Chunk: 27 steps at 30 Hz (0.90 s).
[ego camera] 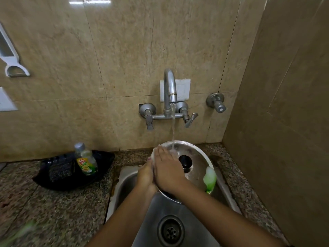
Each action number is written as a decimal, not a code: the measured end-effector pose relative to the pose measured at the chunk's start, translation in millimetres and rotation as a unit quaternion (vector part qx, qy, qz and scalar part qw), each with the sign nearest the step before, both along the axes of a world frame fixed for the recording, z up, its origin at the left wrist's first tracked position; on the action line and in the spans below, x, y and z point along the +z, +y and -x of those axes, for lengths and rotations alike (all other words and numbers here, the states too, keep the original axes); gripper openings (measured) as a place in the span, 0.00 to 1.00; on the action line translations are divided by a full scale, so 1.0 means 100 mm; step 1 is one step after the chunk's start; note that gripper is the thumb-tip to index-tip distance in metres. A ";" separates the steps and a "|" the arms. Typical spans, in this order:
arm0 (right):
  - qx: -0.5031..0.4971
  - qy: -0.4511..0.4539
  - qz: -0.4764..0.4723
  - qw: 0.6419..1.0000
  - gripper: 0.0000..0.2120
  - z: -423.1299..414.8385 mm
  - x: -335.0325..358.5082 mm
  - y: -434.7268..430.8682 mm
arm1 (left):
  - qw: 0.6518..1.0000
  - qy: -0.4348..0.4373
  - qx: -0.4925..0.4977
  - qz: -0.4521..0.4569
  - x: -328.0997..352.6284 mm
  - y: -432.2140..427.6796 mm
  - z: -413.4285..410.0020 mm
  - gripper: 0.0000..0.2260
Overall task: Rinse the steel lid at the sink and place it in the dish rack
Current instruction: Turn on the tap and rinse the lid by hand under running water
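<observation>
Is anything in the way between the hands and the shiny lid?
No. Both hands already touch the round steel lid with the black knob. The right hand lies flat across its face and the left hand holds its left edge under the tap's running water. A soapy green scrubber sits at the lid's right edge.

A single wide-angle camera, worn on the head, is looking forward and down over the sink (220, 196). It is sitting close above the forearms, which are entering from the bottom edge and reaching away from the lens. The fingers (161, 154) are lying a little below the middle of the frame; the tap (170, 90) is rising on the wall beyond the fingertips, the drain (170, 230) is showing nearer the camera than the fingers, and the countertop (53, 202) is stretching off to their left. No second view is sharing this scene.
</observation>
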State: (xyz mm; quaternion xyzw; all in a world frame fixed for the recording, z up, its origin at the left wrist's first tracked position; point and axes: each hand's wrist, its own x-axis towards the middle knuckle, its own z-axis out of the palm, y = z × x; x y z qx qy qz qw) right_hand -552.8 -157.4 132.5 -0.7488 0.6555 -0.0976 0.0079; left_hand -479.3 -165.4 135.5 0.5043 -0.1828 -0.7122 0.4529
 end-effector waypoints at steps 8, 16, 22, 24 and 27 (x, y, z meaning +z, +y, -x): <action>0.095 0.045 0.074 0.992 0.27 0.07 -0.12 0.23 | 0.999 0.019 0.026 -0.008 -0.02 -0.08 -0.09 0.19; 0.181 -0.023 0.024 0.983 0.27 0.32 -0.09 0.33 | 0.997 -0.056 0.037 0.034 0.00 -0.10 -0.12 0.13; 0.094 -0.078 0.032 0.992 0.25 1.15 -0.36 0.53 | 0.987 -0.107 0.101 0.060 -0.12 -0.14 -0.35 0.16; 0.015 -0.092 0.020 0.995 0.27 1.20 -0.32 0.30 | 0.985 -0.111 0.106 0.073 -0.13 -0.11 -0.33 0.15; 0.054 -0.114 -0.034 0.991 0.23 1.06 -0.11 -0.14 | 0.983 -0.136 0.098 0.068 -0.13 -0.09 -0.24 0.15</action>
